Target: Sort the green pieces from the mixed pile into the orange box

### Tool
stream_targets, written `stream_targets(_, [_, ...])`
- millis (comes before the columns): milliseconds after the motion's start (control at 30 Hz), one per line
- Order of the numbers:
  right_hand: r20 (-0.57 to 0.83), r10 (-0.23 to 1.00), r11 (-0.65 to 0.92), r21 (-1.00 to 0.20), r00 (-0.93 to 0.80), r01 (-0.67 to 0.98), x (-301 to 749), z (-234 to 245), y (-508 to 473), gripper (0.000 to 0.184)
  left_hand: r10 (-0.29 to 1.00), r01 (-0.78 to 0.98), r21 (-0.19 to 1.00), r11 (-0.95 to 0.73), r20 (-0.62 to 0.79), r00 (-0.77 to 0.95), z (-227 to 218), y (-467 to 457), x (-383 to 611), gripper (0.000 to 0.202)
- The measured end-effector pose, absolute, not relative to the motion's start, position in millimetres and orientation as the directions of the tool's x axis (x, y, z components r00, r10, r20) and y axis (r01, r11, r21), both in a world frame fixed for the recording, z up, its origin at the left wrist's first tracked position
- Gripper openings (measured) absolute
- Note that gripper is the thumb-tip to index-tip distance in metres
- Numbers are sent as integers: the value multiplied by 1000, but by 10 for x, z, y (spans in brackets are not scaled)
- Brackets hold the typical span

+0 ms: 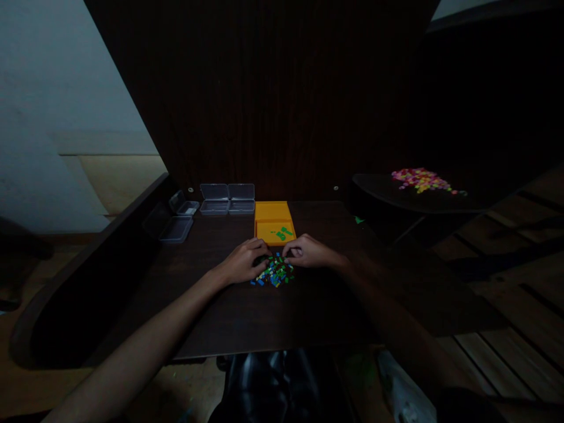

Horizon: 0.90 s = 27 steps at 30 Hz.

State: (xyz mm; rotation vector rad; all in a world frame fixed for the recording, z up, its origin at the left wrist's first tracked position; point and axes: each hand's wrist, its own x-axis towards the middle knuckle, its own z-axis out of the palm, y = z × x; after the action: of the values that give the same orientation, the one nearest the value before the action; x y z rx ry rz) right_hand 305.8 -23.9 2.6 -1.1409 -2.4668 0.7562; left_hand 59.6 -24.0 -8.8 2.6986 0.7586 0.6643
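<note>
A loose pile of small green, blue, white and yellow toy bricks (277, 271) lies on the dark tabletop between my hands. My left hand (245, 260) rests at the pile's left edge, its fingers bent and a gap between thumb and forefinger. On the other side, my right hand (308, 251) has thumb and fingers drawn together at the pile's upper right; whatever is between the fingertips is too small to name. Just beyond the hands lies an opened yellow case (272, 210), with several green pieces (282, 234) in its near half.
Clear plastic boxes with raised lids (215, 207) stand at the back left, and more (177, 229) sit by the left side panel. To the right, a shelf (374, 187) bears a heap of pink and yellow pieces (420, 179). A dark upright panel (273, 106) closes off the back.
</note>
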Motion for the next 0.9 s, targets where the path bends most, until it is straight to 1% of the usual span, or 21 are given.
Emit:
stream_targets(100, [45, 776, 533, -579, -629, 617, 3050, 21, -234, 17, 545, 419, 373, -828, 360, 757, -98, -246, 606, 18])
stream_targets(233, [35, 777, 518, -602, -628, 608, 3032, 16, -232, 21, 541, 406, 386, -828, 361, 760, -104, -240, 610, 20])
stream_targets(533, [23, 807, 499, -562, -590, 660, 3023, 79, -243, 19, 552, 403, 411, -818, 365, 749, -97, -236, 600, 19])
stream_targets(767, [13, 807, 500, -545, -590, 673, 3030, 86, -247, 17, 549, 420, 375, -826, 371, 749, -121, -209, 591, 17])
stream_targets(900, [37, 798, 530, -521, -602, 669, 3043, 43, -216, 18, 541, 382, 412, -827, 399, 741, -97, -215, 597, 17])
